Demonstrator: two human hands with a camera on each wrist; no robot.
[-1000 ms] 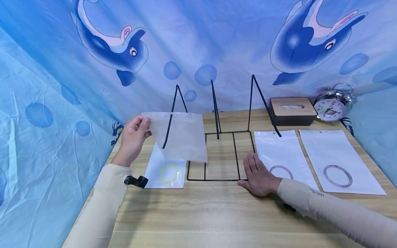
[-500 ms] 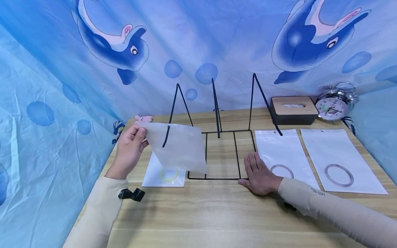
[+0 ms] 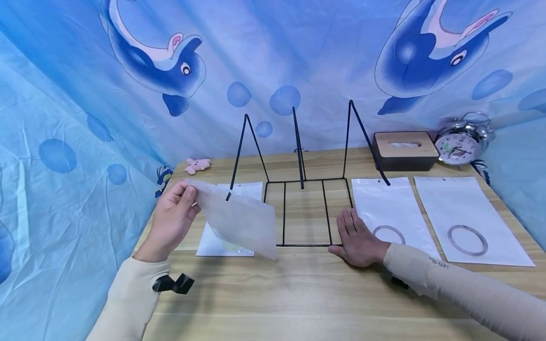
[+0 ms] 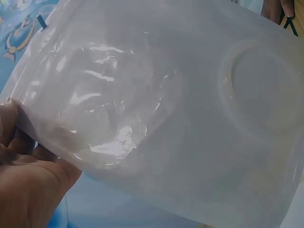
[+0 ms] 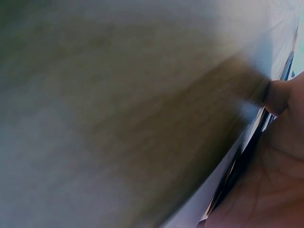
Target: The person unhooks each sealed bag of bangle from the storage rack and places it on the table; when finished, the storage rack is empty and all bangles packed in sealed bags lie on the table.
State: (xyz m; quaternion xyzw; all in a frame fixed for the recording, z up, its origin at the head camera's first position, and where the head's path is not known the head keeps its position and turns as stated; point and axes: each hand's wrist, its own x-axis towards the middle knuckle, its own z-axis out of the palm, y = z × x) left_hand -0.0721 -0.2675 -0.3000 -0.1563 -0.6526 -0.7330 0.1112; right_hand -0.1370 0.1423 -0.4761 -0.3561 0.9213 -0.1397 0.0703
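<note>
My left hand (image 3: 172,215) pinches the top corner of a translucent white plastic bag (image 3: 239,220) between thumb and fingers. The bag slants down to the right, its top edge at the front tip of the left arm of a black wire rack (image 3: 326,213). In the left wrist view, that dark tip (image 4: 42,22) pokes through near the bag's edge, and a ring shape shows faintly on the bag (image 4: 190,114). A second white bag (image 3: 204,244) lies partly hidden beneath. With fingers spread, my right hand (image 3: 358,241) presses on the right front corner of the rack's base.
Two white bags with grey rings, a nearer one (image 3: 375,203) and a farther one (image 3: 465,203), lie on the right of the wooden table (image 3: 290,298). Behind them stand a tissue box (image 3: 405,161) and an alarm clock (image 3: 458,147). A pink toy (image 3: 197,165) sits at the back left.
My left hand has drawn the bag's top edge forward and down along the rack's left arm to its tip. The pink toy and the lower bag's top have come into view. My right hand stays put.
</note>
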